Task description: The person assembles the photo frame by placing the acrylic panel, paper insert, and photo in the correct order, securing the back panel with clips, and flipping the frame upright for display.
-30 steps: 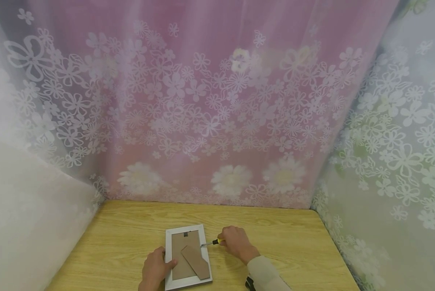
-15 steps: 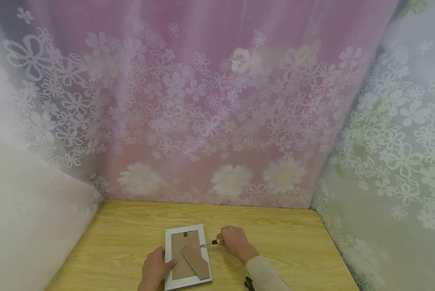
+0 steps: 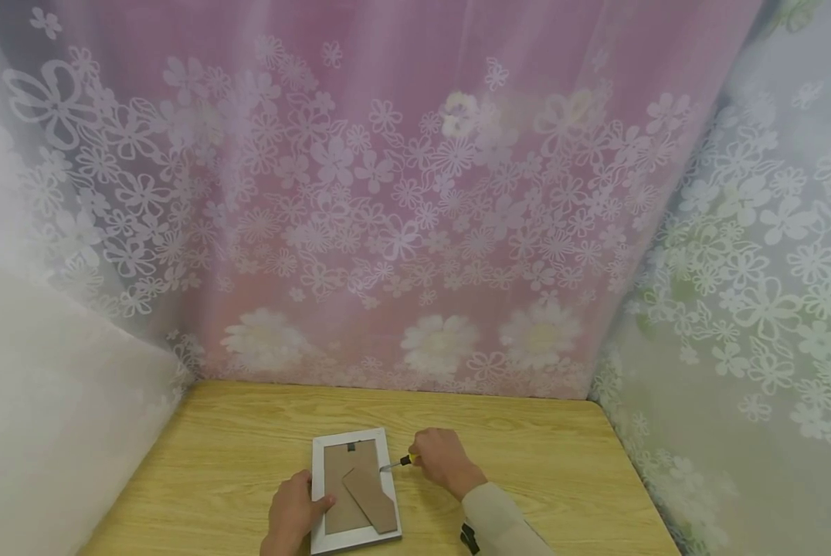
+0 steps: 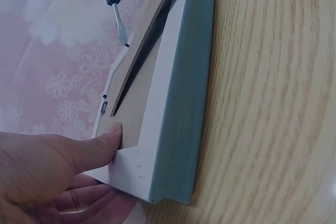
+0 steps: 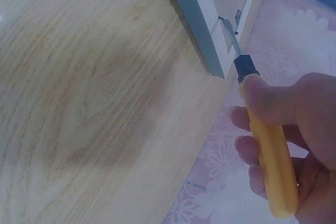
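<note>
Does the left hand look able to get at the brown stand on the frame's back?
Probably yes: the left hand grips the frame by its side, its thumb close to the stand, and nothing visible blocks the way.

The screwdriver handle looks like smooth plastic, its shaft metal; the frame backing (like its stand) resembles matt cardboard; the tabletop shows wood grain.

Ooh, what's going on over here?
A person has a picture frame lying back side up on a table. Their left hand grips its side, and their right hand holds a yellow screwdriver. The metal tip is at the inside edge of the frame. Right now, the brown back is in the frame.
</note>
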The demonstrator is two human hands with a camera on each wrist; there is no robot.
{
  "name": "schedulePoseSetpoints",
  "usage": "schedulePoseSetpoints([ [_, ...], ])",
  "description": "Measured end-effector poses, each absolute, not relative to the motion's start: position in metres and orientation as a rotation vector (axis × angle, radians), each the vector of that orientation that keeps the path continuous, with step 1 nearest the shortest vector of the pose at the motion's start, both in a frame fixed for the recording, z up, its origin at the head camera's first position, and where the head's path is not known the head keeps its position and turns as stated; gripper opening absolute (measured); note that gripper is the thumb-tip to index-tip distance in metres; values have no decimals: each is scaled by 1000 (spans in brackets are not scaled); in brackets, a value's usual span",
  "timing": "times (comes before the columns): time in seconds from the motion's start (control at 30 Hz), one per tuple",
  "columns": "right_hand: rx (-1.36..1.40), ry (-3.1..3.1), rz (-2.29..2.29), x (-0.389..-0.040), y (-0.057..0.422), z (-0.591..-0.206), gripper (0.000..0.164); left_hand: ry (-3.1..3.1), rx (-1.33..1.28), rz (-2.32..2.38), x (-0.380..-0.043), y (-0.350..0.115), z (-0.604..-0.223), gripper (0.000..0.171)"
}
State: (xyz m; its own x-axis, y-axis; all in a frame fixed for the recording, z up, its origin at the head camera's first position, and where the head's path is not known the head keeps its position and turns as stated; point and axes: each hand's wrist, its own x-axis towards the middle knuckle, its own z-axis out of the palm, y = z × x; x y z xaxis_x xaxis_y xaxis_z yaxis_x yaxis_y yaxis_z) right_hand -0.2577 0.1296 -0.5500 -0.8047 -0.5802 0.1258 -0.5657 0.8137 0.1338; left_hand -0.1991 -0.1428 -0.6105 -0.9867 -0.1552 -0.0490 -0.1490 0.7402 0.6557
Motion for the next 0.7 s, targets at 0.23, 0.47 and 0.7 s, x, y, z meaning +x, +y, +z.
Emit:
schedulePoseSetpoints([
  [0.23, 892, -2843, -186, -258, 126, -547, 7, -2927, 259, -1076, -200, -141, -610, 43],
  [0.47, 886, -2848, -217, -257, 122, -547, 6, -2918, 252, -1080, -198, -140, -606, 42],
  [0.7, 902, -2831, -283, -258, 120, -545, 6, -2926, 257, -1076, -198, -139, -605, 45],
])
